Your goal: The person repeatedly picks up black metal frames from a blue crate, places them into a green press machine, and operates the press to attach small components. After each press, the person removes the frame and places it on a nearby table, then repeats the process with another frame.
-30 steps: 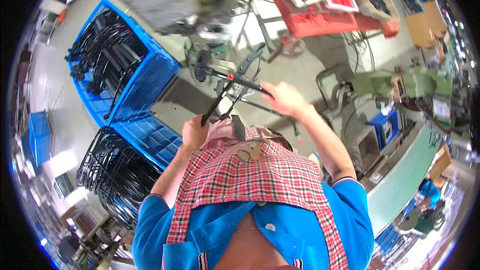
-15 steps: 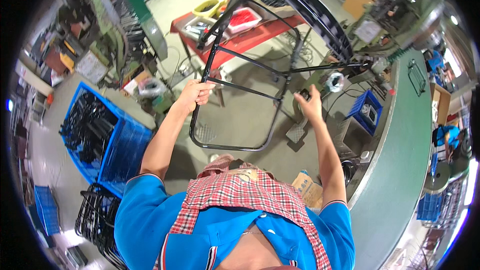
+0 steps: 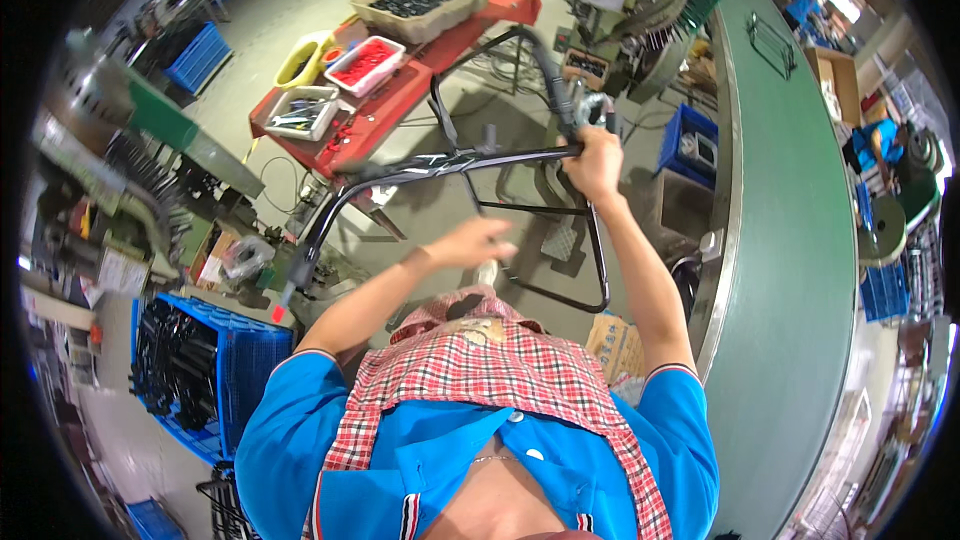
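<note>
A black tubular metal frame [image 3: 430,168], shaped like a chair frame, hangs tilted before me above the floor. My right hand [image 3: 597,165] is closed round its bar, at the right end of a long tube. That tube runs left and bends down to an end with a small red piece [image 3: 278,314]. Off the frame, in front of my apron, is my left hand [image 3: 472,243]. Its fingers stretch to the right, slightly blurred, with nothing visible in them. A lower loop of the frame reaches down between my forearms.
A red table [image 3: 400,100] ahead bears a tray of black parts [image 3: 365,12] and smaller bins. On my right runs a long green-topped bench [image 3: 775,270]. A blue crate of black parts [image 3: 255,380] stands at left; machines flank both sides. Another person [image 3: 880,145] is far right.
The frame has turned over and its long tube now lies across my view. My left hand has let go of it; my right hand has taken hold. My view has swung to the right.
</note>
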Demonstrator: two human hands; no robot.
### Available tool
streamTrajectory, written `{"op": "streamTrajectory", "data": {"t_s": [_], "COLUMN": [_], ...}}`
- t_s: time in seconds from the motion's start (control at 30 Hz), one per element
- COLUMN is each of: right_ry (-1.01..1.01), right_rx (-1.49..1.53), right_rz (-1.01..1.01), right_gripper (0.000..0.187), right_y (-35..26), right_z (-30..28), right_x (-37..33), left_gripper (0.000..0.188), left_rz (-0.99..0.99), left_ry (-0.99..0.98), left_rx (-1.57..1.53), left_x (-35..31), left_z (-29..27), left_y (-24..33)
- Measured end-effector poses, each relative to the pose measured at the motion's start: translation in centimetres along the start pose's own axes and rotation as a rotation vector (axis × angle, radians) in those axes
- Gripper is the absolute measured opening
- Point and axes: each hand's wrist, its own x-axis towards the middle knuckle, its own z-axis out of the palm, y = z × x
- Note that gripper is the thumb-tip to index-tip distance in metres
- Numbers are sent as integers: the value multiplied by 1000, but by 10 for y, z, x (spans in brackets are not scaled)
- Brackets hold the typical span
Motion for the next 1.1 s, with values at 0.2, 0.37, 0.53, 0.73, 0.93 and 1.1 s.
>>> {"op": "streamTrajectory", "data": {"t_s": [0.2,0.37,0.53,0.73,0.93,1.1], "right_ry": [-193,-360,-579,-658,-786,-765], "right_rx": [-107,-201,-223,-323,-296,-241], "right_rz": [-140,-69,48,48,112,250], "right_gripper": [14,15,27,44,37,37], "right_y": [46,84,102,149,173,197], "right_z": [78,123,127,127,122,122], "right_x": [-31,-18,40,87,129,128], "left_gripper": [39,37,13,17,17,19], "left_rz": [411,477,516,604,720,741], "left_ry": [320,283,-161,-310,-277,-192], "left_rx": [38,713,701,788,720,596], "left_x": [80,232,333,433,486,512], "left_z": [-62,-84,-90,-130,-154,-141], "left_y": [45,-114,-170,-165,-165,-191]}}
